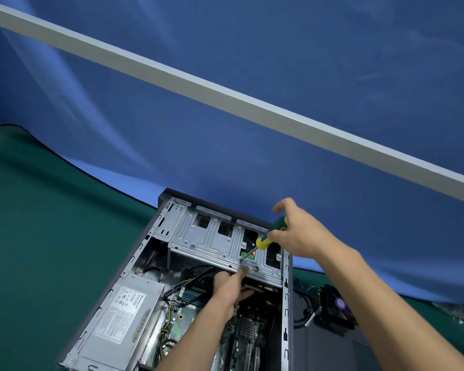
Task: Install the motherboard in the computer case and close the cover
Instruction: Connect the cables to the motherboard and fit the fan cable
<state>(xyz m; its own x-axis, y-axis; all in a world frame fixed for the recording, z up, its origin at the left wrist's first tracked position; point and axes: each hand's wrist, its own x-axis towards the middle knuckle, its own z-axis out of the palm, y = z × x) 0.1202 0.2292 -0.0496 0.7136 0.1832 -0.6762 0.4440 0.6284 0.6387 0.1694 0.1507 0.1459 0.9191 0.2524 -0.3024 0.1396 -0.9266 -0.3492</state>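
Driving a screw, by the look of it, into the drive cage (pixel 220 245) from the head view; right hand (pixel 298 234) wrapped around the screwdriver (pixel 269 234), tip on the cage's lower flange; left hand (pixel 232 285) steadying the cage edge, grip curled under it; motherboard (pixel 188 317) already lying inside the open computer case (pixel 287 303) on the desk (pixel 38 236); probably seated, screws not discernible; cover still off, closing yet to come.
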